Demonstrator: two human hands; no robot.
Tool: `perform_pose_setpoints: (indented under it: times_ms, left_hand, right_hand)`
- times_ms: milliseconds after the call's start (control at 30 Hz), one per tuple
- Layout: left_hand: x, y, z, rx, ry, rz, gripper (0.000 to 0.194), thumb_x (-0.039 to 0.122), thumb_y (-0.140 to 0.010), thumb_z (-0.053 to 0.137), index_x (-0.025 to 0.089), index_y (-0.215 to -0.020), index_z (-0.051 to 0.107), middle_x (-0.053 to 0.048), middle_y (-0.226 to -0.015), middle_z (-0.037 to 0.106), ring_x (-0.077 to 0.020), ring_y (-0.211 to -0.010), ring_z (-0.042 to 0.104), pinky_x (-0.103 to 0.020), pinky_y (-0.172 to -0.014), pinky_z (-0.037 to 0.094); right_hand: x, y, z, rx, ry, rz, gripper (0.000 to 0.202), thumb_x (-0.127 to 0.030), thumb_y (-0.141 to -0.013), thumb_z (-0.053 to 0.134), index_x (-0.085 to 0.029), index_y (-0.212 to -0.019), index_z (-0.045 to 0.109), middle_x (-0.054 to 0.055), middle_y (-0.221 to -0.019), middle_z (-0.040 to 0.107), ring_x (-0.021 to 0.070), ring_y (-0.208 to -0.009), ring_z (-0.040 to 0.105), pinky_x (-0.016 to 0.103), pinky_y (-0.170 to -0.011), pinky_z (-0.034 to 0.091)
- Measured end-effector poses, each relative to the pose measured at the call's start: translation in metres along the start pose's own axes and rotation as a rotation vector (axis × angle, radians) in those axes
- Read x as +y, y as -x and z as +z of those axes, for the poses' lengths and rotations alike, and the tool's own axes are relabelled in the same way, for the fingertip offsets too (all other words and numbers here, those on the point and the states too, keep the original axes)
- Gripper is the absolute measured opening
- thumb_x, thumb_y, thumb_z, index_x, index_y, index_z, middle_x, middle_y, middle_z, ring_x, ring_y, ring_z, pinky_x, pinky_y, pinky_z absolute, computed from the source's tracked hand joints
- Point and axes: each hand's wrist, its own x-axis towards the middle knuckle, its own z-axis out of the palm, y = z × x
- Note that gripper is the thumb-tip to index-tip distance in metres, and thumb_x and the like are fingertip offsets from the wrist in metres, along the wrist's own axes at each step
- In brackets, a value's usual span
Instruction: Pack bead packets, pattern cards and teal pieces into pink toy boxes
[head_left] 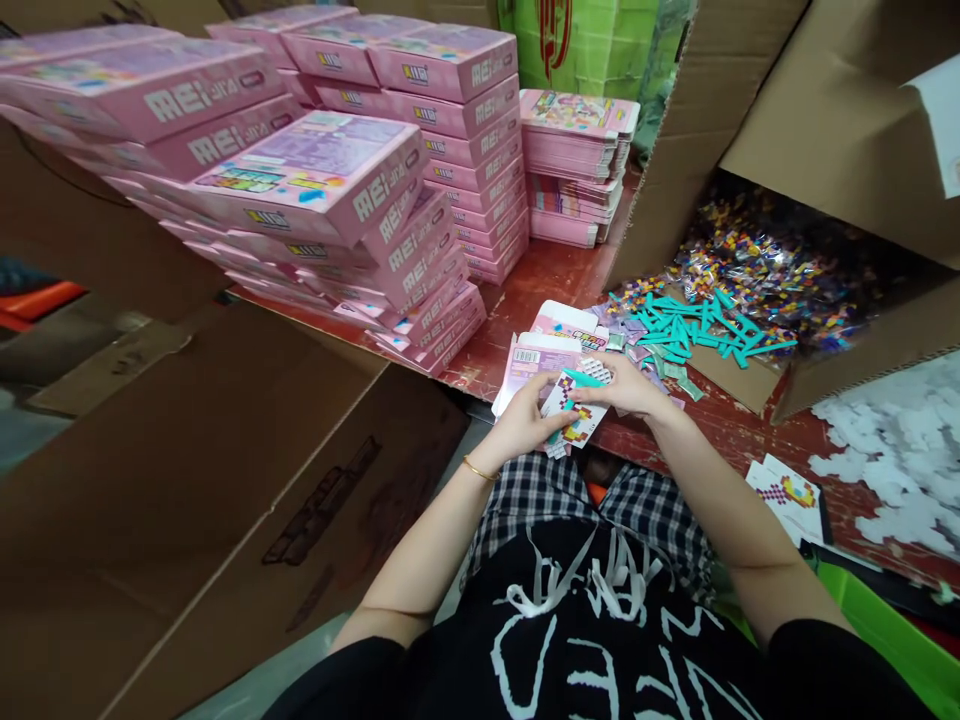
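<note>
Pixel-pattern card (597, 416) between pinching fingers of left hand (523, 418) and right hand (631, 386), teal tweezers (583, 379) at fingertips. Card probably light, bendable; tweezers may slide, better grip card edges.

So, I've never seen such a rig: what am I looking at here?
There is no machine: these are a person's bare hands, and the single picture comes from a camera on their head, looking forward and down. The left hand and right hand together hold a printed card with teal pieces. On the red table stand stacked pink boxes. Further right lie more teal pieces, small bags of colourful bits and a heap of white pieces.
</note>
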Motion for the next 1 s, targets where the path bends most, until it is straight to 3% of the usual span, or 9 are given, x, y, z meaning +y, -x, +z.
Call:
perform_pose_setpoints:
  times_ms: [133, 300, 367, 467, 533, 667, 833, 900, 1000]
  left_hand:
    - [-0.003, 0.0, 0.0, -0.05, -0.065, 0.011, 0.053, 0.032, -0.073, 0.076, 0.021, -0.12, 0.055, -0.009, -0.115, 0.063, -0.0211, -0.093, 0.064, -0.036, -0.083, 0.054]
    - [-0.006, 0.002, -0.001, -0.018, -0.102, 0.076, 0.055, 0.035, -0.071, 0.078, 0.021, -0.12, 0.056, -0.009, -0.118, 0.061, -0.0236, -0.102, 0.062, -0.037, -0.089, 0.052]
    - [-0.013, -0.003, -0.01, 0.075, -0.134, 0.098, 0.059, 0.039, -0.075, 0.074, 0.022, -0.126, 0.051, -0.011, -0.122, 0.059, -0.0242, -0.105, 0.061, -0.038, -0.09, 0.051]
    - [-0.033, -0.018, -0.033, 0.386, -0.283, 0.097, 0.063, 0.045, -0.079, 0.069, 0.017, -0.131, 0.047, -0.015, -0.126, 0.054, -0.0262, -0.114, 0.055, -0.041, -0.095, 0.046]
    - [-0.047, -0.027, -0.045, 0.46, -0.383, 0.011, 0.062, 0.047, -0.078, 0.069, 0.013, -0.126, 0.05, -0.017, -0.121, 0.056, -0.027, -0.113, 0.055, -0.043, -0.097, 0.044]
    - [-0.063, -0.033, -0.05, 0.365, -0.471, -0.078, 0.061, 0.051, -0.072, 0.073, 0.014, -0.118, 0.057, -0.014, -0.112, 0.059, -0.0292, -0.11, 0.054, -0.047, -0.099, 0.041]
    - [-0.053, -0.032, -0.039, 0.381, -0.59, -0.012, 0.074, 0.053, -0.06, 0.081, 0.017, -0.12, 0.056, -0.014, -0.123, 0.05, -0.0342, -0.125, 0.043, -0.05, -0.108, 0.032]
    - [-0.043, -0.032, -0.036, 0.323, -0.47, 0.019, 0.073, 0.052, -0.062, 0.08, 0.018, -0.121, 0.053, -0.014, -0.125, 0.051, -0.0321, -0.124, 0.046, -0.049, -0.107, 0.035]
    - [-0.023, -0.019, -0.03, 0.143, -0.128, 0.04, 0.076, 0.047, -0.068, 0.078, 0.019, -0.128, 0.04, -0.012, -0.116, 0.061, -0.026, -0.109, 0.06, -0.044, -0.094, 0.048]
  right_hand:
    - [0.008, -0.005, 0.0, -0.078, -0.207, 0.142, 0.045, -0.041, -0.058, 0.085, -0.018, -0.094, 0.07, 0.003, -0.09, 0.073, 0.019, -0.076, 0.067, 0.031, -0.069, 0.055]
    - [0.01, 0.001, 0.001, -0.039, -0.272, 0.094, 0.043, -0.034, -0.055, 0.087, -0.017, -0.09, 0.07, 0.001, -0.087, 0.073, 0.0186, -0.078, 0.068, 0.031, -0.073, 0.056]
    - [0.017, 0.002, -0.002, 0.051, -0.368, 0.116, 0.047, -0.033, -0.054, 0.089, -0.018, -0.094, 0.069, 0.002, -0.091, 0.074, 0.0204, -0.081, 0.069, 0.034, -0.076, 0.057]
    - [0.037, 0.001, -0.006, 0.174, -0.558, 0.205, 0.055, -0.03, -0.05, 0.09, -0.02, -0.099, 0.067, 0.004, -0.099, 0.074, 0.0236, -0.086, 0.07, 0.039, -0.082, 0.057]
    - [0.054, 0.001, -0.006, 0.208, -0.636, 0.275, 0.053, -0.03, -0.047, 0.091, -0.02, -0.094, 0.067, 0.005, -0.098, 0.075, 0.0251, -0.086, 0.071, 0.041, -0.083, 0.058]
    - [0.079, 0.002, 0.002, 0.279, -0.677, 0.333, 0.051, -0.032, -0.044, 0.091, -0.021, -0.088, 0.066, 0.004, -0.092, 0.076, 0.024, -0.081, 0.072, 0.041, -0.084, 0.058]
    - [0.085, 0.006, 0.012, 0.363, -0.624, 0.241, 0.057, -0.035, -0.045, 0.09, -0.022, -0.094, 0.064, 0.004, -0.097, 0.075, 0.0237, -0.086, 0.071, 0.041, -0.087, 0.057]
    - [0.082, 0.009, 0.013, 0.359, -0.592, 0.216, 0.059, -0.039, -0.045, 0.09, -0.022, -0.093, 0.062, 0.005, -0.097, 0.074, 0.0244, -0.087, 0.07, 0.042, -0.086, 0.056]
    - [0.067, 0.027, 0.009, 0.305, -0.524, 0.18, 0.058, -0.044, -0.046, 0.088, -0.023, -0.092, 0.059, 0.004, -0.092, 0.073, 0.0237, -0.083, 0.069, 0.041, -0.082, 0.056]
